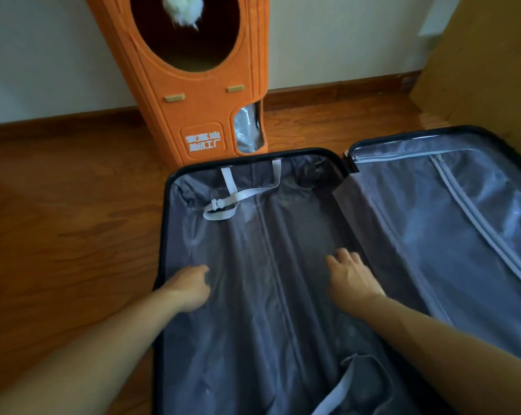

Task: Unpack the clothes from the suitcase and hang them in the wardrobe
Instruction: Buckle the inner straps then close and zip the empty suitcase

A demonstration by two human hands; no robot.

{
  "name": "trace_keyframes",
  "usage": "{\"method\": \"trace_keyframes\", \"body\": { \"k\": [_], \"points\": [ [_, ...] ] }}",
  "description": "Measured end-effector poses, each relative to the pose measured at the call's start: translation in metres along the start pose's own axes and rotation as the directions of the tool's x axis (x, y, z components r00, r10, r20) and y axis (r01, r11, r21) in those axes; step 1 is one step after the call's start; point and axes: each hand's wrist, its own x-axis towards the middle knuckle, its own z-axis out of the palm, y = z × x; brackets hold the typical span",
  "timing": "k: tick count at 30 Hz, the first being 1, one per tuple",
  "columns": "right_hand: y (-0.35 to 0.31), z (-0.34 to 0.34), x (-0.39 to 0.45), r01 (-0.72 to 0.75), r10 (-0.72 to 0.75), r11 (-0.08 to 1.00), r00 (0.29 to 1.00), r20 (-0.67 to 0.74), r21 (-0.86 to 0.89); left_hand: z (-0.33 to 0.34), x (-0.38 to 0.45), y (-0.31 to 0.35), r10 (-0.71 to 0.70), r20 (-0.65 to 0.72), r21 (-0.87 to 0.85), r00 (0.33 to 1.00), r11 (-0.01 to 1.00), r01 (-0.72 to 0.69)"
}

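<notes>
While reaching into suitcase (283,265), head view only: left hand (190,287) curling loosely at lining (253,324), gripping nothing; right hand (350,275) hovering, fingers relaxed, spread. Seeing no clothes in either half. Lining looking thin, soft, slippery. Strap (238,196) lying unbuckled.

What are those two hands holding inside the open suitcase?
Nothing: the left hand and right hand hover over the suitcase lining, gripping nothing.
</notes>
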Motion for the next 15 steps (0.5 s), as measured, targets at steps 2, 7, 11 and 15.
{"method": "trace_keyframes", "body": {
  "k": [2,7,11,15],
  "points": [
    [-0.032,0.006,0.011,0.058,-0.066,0.993,0.995,0.076,0.105,0.005,-0.005,-0.006,0.021,0.01,0.032,1.0,0.999,-0.021],
    [-0.099,-0.006,0.076,0.249,-0.27,0.947,0.959,0.083,0.201,0.039,-0.003,0.005,0.047,0.232,0.041,0.972,0.997,-0.058],
    [-0.128,-0.025,0.143,0.265,-0.281,0.949,0.957,0.075,0.173,0.053,-0.005,0.007,-0.047,0.321,0.133,0.946,0.991,0.004],
    [-0.135,-0.041,0.203,0.184,-0.199,0.968,0.977,0.081,0.169,0.041,-0.008,0.02,-0.066,0.343,0.182,0.937,0.983,0.003]
  ]
}}
